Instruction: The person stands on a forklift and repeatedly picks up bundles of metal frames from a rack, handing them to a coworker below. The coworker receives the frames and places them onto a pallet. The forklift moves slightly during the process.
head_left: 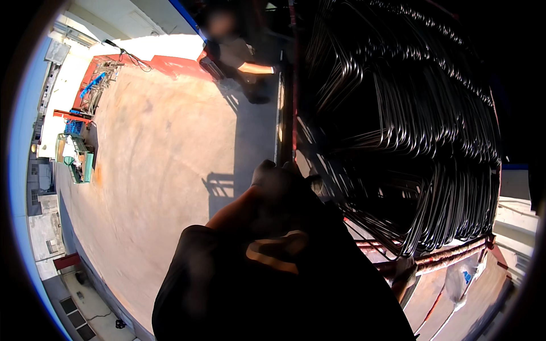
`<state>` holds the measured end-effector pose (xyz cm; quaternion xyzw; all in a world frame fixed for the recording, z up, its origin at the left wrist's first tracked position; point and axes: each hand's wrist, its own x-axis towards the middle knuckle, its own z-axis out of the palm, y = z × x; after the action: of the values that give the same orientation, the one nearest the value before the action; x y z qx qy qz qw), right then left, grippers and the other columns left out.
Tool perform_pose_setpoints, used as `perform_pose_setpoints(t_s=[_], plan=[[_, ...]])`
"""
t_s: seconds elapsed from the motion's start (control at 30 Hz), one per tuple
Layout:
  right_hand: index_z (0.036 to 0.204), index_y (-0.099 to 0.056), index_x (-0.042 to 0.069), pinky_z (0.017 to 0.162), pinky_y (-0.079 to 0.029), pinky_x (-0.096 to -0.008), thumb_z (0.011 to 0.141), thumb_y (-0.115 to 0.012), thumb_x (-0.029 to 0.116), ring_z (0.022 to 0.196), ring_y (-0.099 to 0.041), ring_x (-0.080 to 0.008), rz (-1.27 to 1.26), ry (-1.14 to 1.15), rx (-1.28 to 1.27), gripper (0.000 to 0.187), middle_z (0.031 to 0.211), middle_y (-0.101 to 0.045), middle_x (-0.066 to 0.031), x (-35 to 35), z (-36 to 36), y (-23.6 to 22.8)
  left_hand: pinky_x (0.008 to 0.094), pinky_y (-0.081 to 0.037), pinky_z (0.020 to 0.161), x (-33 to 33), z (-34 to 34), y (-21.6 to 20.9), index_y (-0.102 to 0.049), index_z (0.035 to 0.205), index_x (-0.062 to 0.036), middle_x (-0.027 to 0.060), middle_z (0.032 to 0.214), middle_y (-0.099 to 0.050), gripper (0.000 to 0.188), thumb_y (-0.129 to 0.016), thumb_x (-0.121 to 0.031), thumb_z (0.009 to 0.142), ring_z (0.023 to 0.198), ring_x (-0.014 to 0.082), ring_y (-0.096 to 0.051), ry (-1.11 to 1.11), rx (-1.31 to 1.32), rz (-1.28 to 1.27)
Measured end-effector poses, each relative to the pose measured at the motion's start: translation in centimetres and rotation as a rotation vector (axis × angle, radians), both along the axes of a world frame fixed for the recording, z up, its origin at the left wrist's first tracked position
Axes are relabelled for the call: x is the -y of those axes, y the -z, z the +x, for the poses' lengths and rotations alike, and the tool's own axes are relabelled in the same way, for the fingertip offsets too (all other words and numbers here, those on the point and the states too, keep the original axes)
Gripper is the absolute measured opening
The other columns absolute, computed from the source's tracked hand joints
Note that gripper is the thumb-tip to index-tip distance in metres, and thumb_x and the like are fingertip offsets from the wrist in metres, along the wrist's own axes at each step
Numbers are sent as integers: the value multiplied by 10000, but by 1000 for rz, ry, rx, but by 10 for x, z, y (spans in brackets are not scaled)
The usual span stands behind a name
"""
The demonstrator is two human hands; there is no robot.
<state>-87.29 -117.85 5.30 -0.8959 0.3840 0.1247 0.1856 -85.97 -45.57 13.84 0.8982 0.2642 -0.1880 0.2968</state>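
Tall dark rows of bent metal wire frames [443, 136] fill a rack on my right. Along the rack's near side runs a long, pale-edged rail [280, 122], with a red upright edge beside it. My left hand [263, 173] is closed at the near end of this rail, its knuckles up, apparently gripping it. My right hand [291, 167] is beside it, touching or very near the rail. Shadow hides most of its fingers, so its grip does not show. My dark sleeves cover the lower middle.
Another person [233, 54] is at the rail's far end, one arm reaching to it. Sunlit concrete floor [153, 148] spreads left, with a green cart [83, 165] on it. Red wrapped bars [449, 257] form the rack's lower edge. A clear plastic bag [455, 284] hangs below.
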Motion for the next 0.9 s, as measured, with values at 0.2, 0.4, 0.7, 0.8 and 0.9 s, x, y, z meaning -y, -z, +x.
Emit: perform_pose_setpoints(t_s=[0.2,0.4,0.7,0.8,0.9], plan=[[1273,-621,19,967,-557,-407,1039,-581,403,1056,-715,-278,593,402,445,452,1193,-753,-83,0,-9,-6,421,-539,1061,3,0,46,-728,1224,-2,227,1230,-752,508,-726,-407,917,1219,372,-695,-425,-114,-190],[1392,-564,18,994,-571,-465,848,-670,630,1174,-713,-357,-282,-197,-322,826,1360,-708,-147,-14,6,-6,391,-549,1041,-29,-24,110,-722,1254,-5,196,1216,-767,476,-745,-340,916,1198,326,-715,-468,35,-135],[1352,-598,68,938,-597,-437,839,-748,589,1091,-729,-308,-177,-132,-137,747,1291,-732,-123,-24,8,-10,410,-568,977,6,17,-17,-753,1183,-12,213,1153,-778,534,-758,-460,893,1132,348,-736,-190,-54,-40],[1298,-629,82,885,-611,-420,846,-802,509,1029,-731,-264,16,156,106,645,1221,-755,-85,-20,-17,-36,422,-566,964,13,34,32,-761,1147,-11,226,1139,-775,605,-755,-548,868,1133,366,-732,-214,-43,-149],[1226,-708,32,853,-612,-444,928,-729,484,993,-748,-282,175,311,236,542,1155,-784,-98,-42,4,-29,428,-566,967,-7,6,90,-761,1138,-5,232,1143,-773,622,-758,-561,859,1142,378,-727,-245,-42,-150]])
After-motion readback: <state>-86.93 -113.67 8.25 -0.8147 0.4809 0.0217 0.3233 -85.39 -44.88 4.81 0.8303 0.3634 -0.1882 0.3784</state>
